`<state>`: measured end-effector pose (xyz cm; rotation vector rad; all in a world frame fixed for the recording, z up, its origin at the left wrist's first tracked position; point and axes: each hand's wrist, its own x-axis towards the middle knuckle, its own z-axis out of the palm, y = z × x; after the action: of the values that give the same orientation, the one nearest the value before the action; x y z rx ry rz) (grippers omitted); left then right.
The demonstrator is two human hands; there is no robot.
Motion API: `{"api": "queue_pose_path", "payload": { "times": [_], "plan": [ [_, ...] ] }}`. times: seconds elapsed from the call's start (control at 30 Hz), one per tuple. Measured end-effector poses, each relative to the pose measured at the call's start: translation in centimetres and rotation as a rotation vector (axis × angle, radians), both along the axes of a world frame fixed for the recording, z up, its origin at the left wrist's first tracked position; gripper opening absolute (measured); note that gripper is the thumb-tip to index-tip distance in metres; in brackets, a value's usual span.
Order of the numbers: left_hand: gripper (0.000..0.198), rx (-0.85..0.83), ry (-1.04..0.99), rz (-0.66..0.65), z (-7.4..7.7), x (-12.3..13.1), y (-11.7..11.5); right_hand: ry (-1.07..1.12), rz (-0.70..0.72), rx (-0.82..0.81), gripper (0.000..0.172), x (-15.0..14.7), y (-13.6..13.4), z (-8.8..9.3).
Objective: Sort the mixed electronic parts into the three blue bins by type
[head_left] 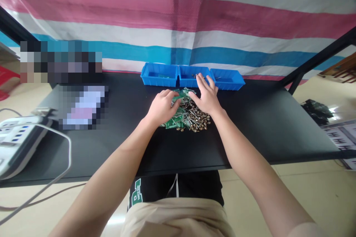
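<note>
Pile [194, 119], just one, lies in the head view on the black table [250, 129]; it mixes metal pins [199, 121] with green pieces [178, 121], both too jumbled to count; two hands are over it, the left hand [162, 106] at its ten o'clock, fingers loosely curled, and whether they pinch a piece I cannot tell; the right hand [207, 98], toward one o'clock, has fingers spread and thumb well apart, gripping nothing that shows; three blue bins [187, 82] stand side by side at twelve o'clock, the right hand's fingers hiding part of the middle one; at nine o'clock lie one white power strip [22, 139] and one pixelated flat object [86, 107]; one striped sheet [125, 18] hangs behind the bins.
</note>
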<state>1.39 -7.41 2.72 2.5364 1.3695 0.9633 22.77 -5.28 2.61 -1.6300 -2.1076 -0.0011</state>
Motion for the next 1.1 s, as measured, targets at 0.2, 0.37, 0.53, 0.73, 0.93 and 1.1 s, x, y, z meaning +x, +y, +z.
{"api": "queue_pose_path", "payload": {
  "times": [0.2, 0.37, 0.53, 0.73, 0.93, 1.1],
  "plan": [
    [0.022, -0.017, 0.011, -0.018, 0.1, 0.0, -0.1, -0.135, -0.084, -0.13, 0.073, -0.2, 0.6, 0.1],
    [0.02, -0.028, 0.025, -0.028, 0.0, 0.0, 0.0, -0.108, -0.056, -0.134, 0.072, -0.2, 0.7, -0.2],
    [0.02, -0.058, 0.032, -0.027, 0.1, 0.1, -0.1, -0.123, -0.067, -0.165, 0.073, -0.2, 0.7, 0.0],
    [0.021, -0.064, 0.036, -0.032, 0.0, 0.1, -0.1, -0.081, -0.067, -0.144, 0.072, -0.2, 0.5, 0.0],
    [0.021, -0.063, 0.07, -0.038, -0.1, 0.0, 0.0, 0.015, 0.067, 0.032, 0.049, 0.0, 0.0, 0.4],
    [0.02, -0.059, 0.082, -0.05, -0.2, -0.1, 0.0, -0.003, 0.196, -0.148, 0.025, 0.3, -1.2, 1.9]
  ]
}}
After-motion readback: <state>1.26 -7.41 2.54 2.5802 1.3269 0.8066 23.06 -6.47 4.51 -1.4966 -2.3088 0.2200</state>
